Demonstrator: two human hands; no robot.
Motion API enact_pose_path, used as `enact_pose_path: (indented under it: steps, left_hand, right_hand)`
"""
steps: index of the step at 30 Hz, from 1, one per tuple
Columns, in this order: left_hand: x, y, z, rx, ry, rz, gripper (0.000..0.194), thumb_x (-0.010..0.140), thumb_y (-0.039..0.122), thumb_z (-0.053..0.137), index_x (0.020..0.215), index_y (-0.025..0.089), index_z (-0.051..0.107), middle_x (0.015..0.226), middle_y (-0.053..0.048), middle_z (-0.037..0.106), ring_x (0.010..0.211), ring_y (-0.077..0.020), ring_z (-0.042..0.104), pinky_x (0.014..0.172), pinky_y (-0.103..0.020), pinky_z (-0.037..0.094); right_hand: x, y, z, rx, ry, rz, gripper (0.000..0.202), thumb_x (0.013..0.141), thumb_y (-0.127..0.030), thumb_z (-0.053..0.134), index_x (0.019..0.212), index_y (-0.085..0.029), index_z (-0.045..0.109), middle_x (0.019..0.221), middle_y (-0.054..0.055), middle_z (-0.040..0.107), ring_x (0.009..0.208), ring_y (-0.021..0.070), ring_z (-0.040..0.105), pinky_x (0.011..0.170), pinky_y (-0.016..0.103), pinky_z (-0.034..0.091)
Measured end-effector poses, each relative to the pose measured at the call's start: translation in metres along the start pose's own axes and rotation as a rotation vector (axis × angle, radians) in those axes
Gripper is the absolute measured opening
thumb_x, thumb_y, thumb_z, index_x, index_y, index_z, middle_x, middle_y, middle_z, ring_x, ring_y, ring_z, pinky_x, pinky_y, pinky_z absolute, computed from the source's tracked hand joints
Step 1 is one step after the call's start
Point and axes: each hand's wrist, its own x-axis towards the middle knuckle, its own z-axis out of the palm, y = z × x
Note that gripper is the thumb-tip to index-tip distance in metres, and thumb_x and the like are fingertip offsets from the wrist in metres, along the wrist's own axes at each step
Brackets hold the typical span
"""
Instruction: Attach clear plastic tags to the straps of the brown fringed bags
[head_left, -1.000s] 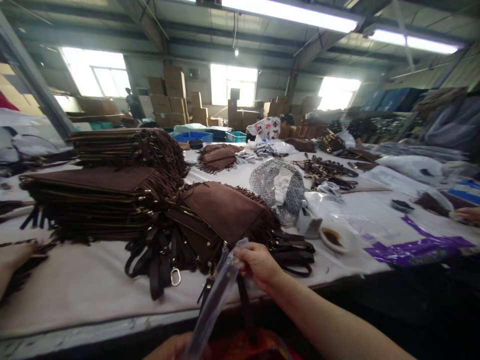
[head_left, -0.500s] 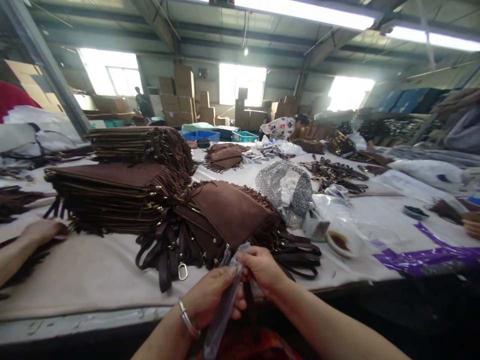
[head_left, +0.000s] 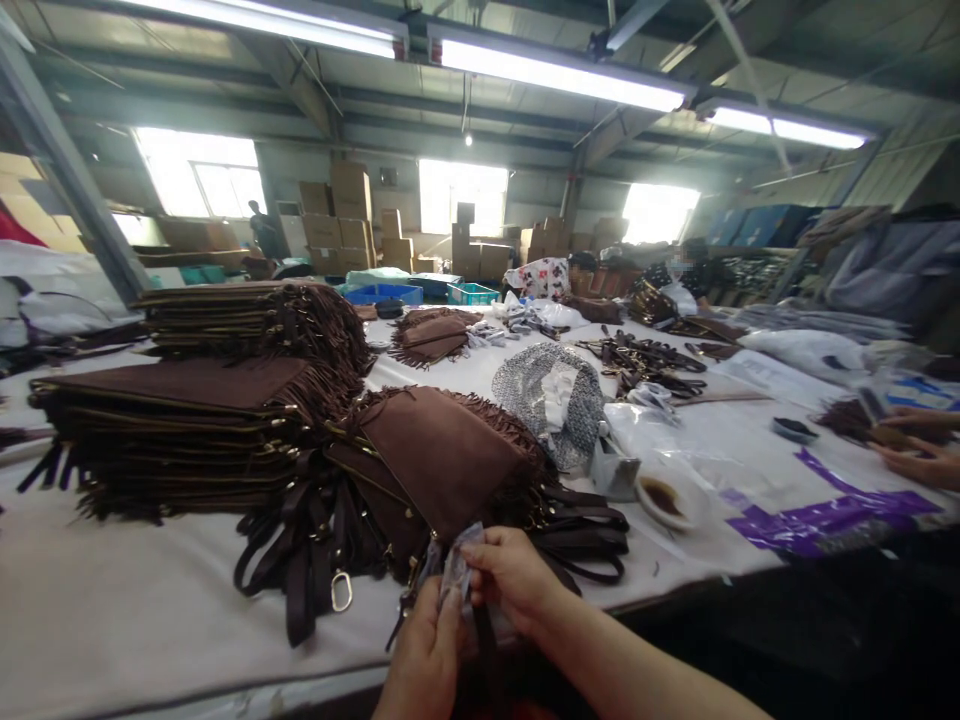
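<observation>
At the table's front edge, my left hand (head_left: 426,640) pinches a thin translucent plastic wrap (head_left: 460,562) from the left. My right hand (head_left: 511,578) grips the same wrap from the right, close to its upper end. A dark strap (head_left: 486,640) hangs below my right hand. Just beyond the hands lies a brown fringed bag (head_left: 442,450) on top of others. Dark straps with a gold ring (head_left: 341,592) spread to the left of my hands, and more straps (head_left: 589,535) lie to the right.
Stacked brown bags (head_left: 172,420) rise on the left of the white-covered table (head_left: 187,620). Right of centre are a patterned roll (head_left: 517,385), a bowl of brown liquid (head_left: 661,495) and purple plastic (head_left: 817,520). Another person's hands (head_left: 919,450) are at the far right.
The view has tilted up and shifted. My left hand has moved lower beside the wrap, whose long hanging end no longer shows. The person's hand at the left edge is out of view.
</observation>
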Motion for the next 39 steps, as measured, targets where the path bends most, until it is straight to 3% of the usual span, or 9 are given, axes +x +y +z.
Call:
enact_pose_path:
  steps: [3,6,11,15,20,25,29,33,39]
  left_hand:
    - [0.0,0.0,-0.001,-0.069,-0.02,-0.079,0.039,0.075,0.059,0.062,0.086,0.021,0.064,0.065,0.0,0.059,0.062,-0.0149,0.054,0.056,-0.025,0.044]
    - [0.001,-0.001,-0.003,-0.217,-0.122,-0.305,0.049,0.066,0.069,0.065,0.08,0.022,0.058,0.05,0.008,0.045,0.04,-0.0072,0.034,0.038,-0.019,0.026]
    - [0.002,-0.002,-0.003,-0.276,-0.197,-0.429,0.058,0.057,0.077,0.064,0.079,0.025,0.05,0.045,0.012,0.034,0.036,-0.0047,0.018,0.035,-0.018,0.014]
    - [-0.003,0.005,-0.002,0.014,-0.066,-0.055,0.047,0.074,0.069,0.054,0.078,0.022,0.059,0.062,0.0,0.058,0.057,-0.0157,0.052,0.054,-0.027,0.044]
    - [-0.009,0.009,-0.001,0.233,-0.022,0.062,0.033,0.083,0.051,0.053,0.087,0.02,0.065,0.084,-0.008,0.069,0.084,-0.026,0.06,0.079,-0.035,0.045]
    - [-0.007,0.006,0.001,0.263,-0.011,0.036,0.028,0.087,0.04,0.049,0.095,0.02,0.066,0.094,-0.011,0.071,0.096,-0.0285,0.061,0.086,-0.037,0.044]
    - [-0.007,-0.001,0.001,0.153,-0.002,-0.004,0.034,0.081,0.053,0.055,0.071,0.021,0.062,0.064,-0.003,0.06,0.063,-0.0189,0.055,0.059,-0.03,0.044]
    - [-0.008,-0.008,-0.002,-0.138,-0.146,-0.246,0.051,0.07,0.071,0.059,0.064,0.02,0.052,0.045,0.009,0.034,0.037,-0.005,0.024,0.038,-0.02,0.016]
    - [-0.008,-0.006,-0.007,-0.556,-0.241,-0.51,0.054,0.062,0.07,0.069,0.078,0.02,0.053,0.053,0.01,0.038,0.039,-0.0003,0.013,0.038,-0.016,0.01]
  right_hand:
    - [-0.009,-0.006,-0.009,-0.149,0.03,-0.128,0.028,0.073,-0.042,0.065,0.073,-0.014,0.063,0.056,0.002,0.058,0.049,0.0142,0.052,0.05,0.029,0.044]
    - [-0.028,-0.02,-0.024,-0.634,0.145,-0.663,0.025,0.085,-0.028,0.056,0.104,-0.015,0.065,0.089,0.01,0.066,0.076,0.0191,0.06,0.07,0.032,0.049]
    - [-0.042,-0.04,-0.033,-1.37,-0.232,-1.205,0.023,0.088,-0.023,0.056,0.11,-0.024,0.062,0.114,0.006,0.063,0.098,0.0213,0.053,0.087,0.037,0.039]
    - [-0.03,-0.048,-0.024,-1.493,-0.321,-1.221,0.009,0.089,-0.026,0.055,0.086,-0.02,0.061,0.086,0.003,0.064,0.082,0.0179,0.049,0.077,0.036,0.033]
    - [-0.027,-0.069,-0.009,-1.691,-0.493,-1.203,0.008,0.087,-0.023,0.057,0.08,-0.019,0.058,0.077,0.002,0.06,0.076,0.0179,0.045,0.072,0.035,0.03]
    - [-0.024,-0.08,-0.003,-1.774,-0.588,-1.21,0.009,0.088,-0.023,0.058,0.097,-0.022,0.062,0.077,0.0,0.059,0.073,0.018,0.044,0.07,0.034,0.029]
    - [-0.013,-0.072,-0.009,-1.739,-0.653,-1.242,0.013,0.088,-0.024,0.057,0.076,-0.019,0.058,0.079,0.001,0.059,0.076,0.0176,0.044,0.071,0.033,0.029]
    - [-0.011,-0.062,-0.014,-1.67,-0.604,-1.242,0.012,0.09,-0.025,0.054,0.08,-0.019,0.057,0.081,0.002,0.06,0.078,0.0176,0.044,0.072,0.033,0.03]
    - [-0.011,-0.053,-0.017,-1.598,-0.485,-1.297,0.017,0.091,-0.031,0.052,0.078,-0.02,0.054,0.082,0.002,0.06,0.078,0.0174,0.045,0.071,0.034,0.03]
